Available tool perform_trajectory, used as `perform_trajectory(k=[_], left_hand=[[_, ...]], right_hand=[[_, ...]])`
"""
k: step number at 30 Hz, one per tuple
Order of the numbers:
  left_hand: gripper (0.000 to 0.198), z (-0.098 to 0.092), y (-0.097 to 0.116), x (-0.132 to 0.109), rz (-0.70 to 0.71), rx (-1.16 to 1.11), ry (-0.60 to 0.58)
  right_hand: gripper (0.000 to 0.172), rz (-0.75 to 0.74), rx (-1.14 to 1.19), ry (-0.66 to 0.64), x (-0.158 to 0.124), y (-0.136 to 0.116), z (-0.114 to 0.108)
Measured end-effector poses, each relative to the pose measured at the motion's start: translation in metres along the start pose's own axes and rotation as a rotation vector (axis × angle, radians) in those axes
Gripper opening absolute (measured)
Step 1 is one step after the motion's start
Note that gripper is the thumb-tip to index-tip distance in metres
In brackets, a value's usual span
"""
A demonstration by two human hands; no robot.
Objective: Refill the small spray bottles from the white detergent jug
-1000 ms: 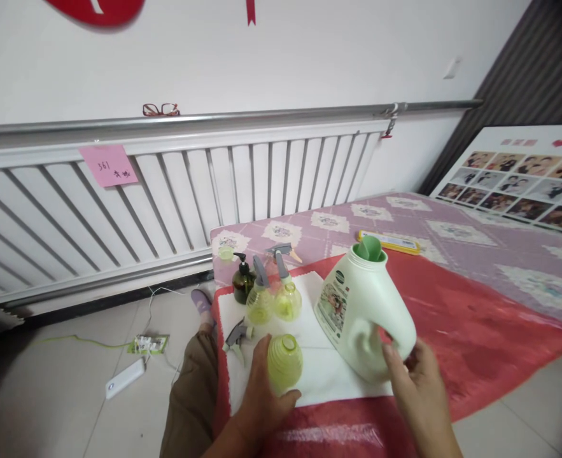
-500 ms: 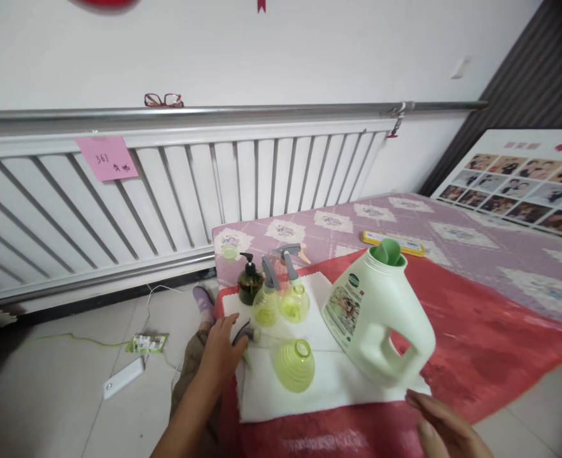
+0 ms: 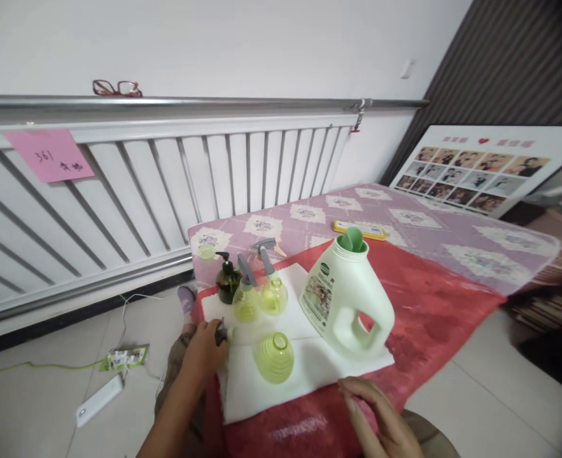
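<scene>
My left hand (image 3: 203, 349) is closed around a grey spray-trigger head (image 3: 223, 333) lying at the left edge of a white towel (image 3: 281, 381). Beside it on the towel stands an open round yellow-green bottle (image 3: 273, 357) without a top. My right hand (image 3: 380, 420) rests with fingers spread on the red cloth (image 3: 433, 305), holding nothing, a little in front of a large pale green detergent jug (image 3: 345, 299) that stands upright on the towel.
Two yellow-green spray bottles (image 3: 260, 294) and a dark pump bottle (image 3: 226, 282) stand at the towel's back. A loose cap (image 3: 207, 252) and a yellow flat object (image 3: 359, 229) lie on the patterned cover. A radiator (image 3: 142, 191) runs behind; a power bank (image 3: 98, 399) and cables lie on the floor.
My left hand let go of the round bottle and moved left onto the grey trigger head. My right hand released the jug, which now stands upright, and dropped to the red cloth.
</scene>
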State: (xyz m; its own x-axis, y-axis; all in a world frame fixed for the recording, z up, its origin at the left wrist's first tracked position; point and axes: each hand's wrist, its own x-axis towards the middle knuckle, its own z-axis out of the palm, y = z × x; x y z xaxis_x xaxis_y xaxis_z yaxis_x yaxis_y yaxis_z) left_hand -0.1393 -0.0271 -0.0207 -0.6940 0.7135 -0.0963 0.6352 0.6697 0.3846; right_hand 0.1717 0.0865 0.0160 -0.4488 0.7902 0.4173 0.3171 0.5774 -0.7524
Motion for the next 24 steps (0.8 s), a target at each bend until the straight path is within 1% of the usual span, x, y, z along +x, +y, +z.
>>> perform_trajectory(k=[2, 4, 6, 8, 10, 12, 13, 16, 17, 19, 20, 21, 22, 24], left_hand=[[0.042, -0.006, -0.015, -0.007, -0.006, -0.023, 0.060], [0.038, -0.017, -0.033, -0.020, 0.002, -0.116, 0.206], [0.040, -0.036, -0.046, -0.036, 0.020, -0.167, 0.308], [0.041, -0.061, -0.045, -0.052, 0.079, -0.168, 0.399], [0.040, -0.091, -0.027, -0.064, 0.172, -0.128, 0.479], [0.039, -0.119, 0.005, -0.068, 0.267, -0.071, 0.543], [0.040, -0.132, 0.024, -0.067, 0.350, -0.045, 0.589], [0.036, -0.160, 0.077, -0.058, 0.656, 0.092, 0.706], [0.034, -0.167, 0.092, -0.055, 0.754, 0.141, 0.745], [0.032, -0.176, 0.116, -0.050, 0.879, 0.233, 0.754], [0.031, -0.179, 0.125, -0.049, 0.932, 0.265, 0.757], [0.030, -0.182, 0.132, -0.048, 0.979, 0.296, 0.759], [0.029, -0.184, 0.138, -0.049, 1.017, 0.322, 0.768], [0.025, -0.187, 0.148, -0.050, 1.045, 0.354, 0.808]], right_hand=[[0.014, 0.001, 0.016, -0.003, -0.002, 0.001, 0.000], [0.014, 0.024, 0.032, 0.014, -0.003, 0.004, -0.003], [0.015, 0.072, 0.052, 0.025, -0.001, 0.006, -0.006], [0.015, 0.121, 0.078, 0.043, 0.005, 0.004, -0.009], [0.014, 0.122, 0.116, 0.056, 0.017, -0.006, -0.009], [0.013, 0.054, 0.160, 0.038, 0.037, -0.027, -0.008], [0.013, -0.013, 0.177, 0.020, 0.049, -0.041, -0.008], [0.018, -0.188, 0.202, -0.134, 0.086, -0.088, -0.007], [0.021, -0.230, 0.195, -0.195, 0.097, -0.103, -0.006], [0.029, -0.286, 0.178, -0.266, 0.114, -0.126, -0.006], [0.030, -0.305, 0.162, -0.286, 0.120, -0.134, -0.006], [0.027, -0.323, 0.143, -0.292, 0.125, -0.139, -0.006], [0.021, -0.337, 0.122, -0.288, 0.129, -0.143, -0.007], [0.006, -0.345, 0.079, -0.268, 0.134, -0.145, -0.009]])
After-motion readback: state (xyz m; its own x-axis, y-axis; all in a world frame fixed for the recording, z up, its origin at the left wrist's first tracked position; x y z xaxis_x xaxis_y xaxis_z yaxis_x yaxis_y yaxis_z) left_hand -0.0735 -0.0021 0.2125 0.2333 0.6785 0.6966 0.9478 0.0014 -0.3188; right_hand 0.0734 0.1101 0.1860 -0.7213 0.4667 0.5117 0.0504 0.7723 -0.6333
